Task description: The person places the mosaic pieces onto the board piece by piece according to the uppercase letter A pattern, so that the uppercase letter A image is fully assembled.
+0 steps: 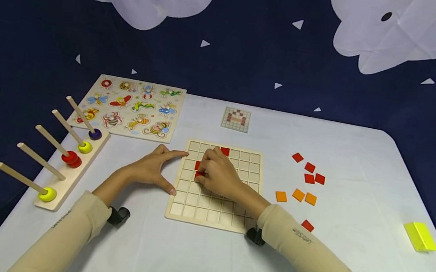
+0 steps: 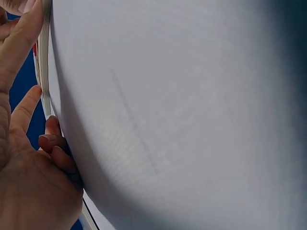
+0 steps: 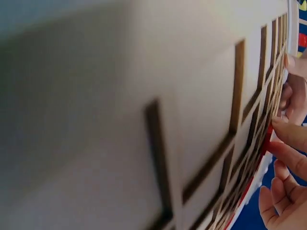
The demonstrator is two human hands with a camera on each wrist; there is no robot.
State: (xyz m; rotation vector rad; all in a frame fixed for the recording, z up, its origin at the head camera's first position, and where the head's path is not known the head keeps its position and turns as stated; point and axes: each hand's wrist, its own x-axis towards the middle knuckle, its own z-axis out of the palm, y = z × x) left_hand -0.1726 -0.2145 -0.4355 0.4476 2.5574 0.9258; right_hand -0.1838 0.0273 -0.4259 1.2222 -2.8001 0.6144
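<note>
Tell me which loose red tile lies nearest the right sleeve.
The lone red tile, on the near side of the orange tiles; four others lie beyond.

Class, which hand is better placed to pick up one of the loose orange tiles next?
Probably the right hand, once done with its red tile: the orange tiles lie right of the grid board, while the left hand is at the board's left edge.

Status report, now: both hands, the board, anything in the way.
Left hand touching left edge of gridded board. Right hand over board, fingertips pinching red tile. Loose tiles right of board; no obstruction seen.
</note>
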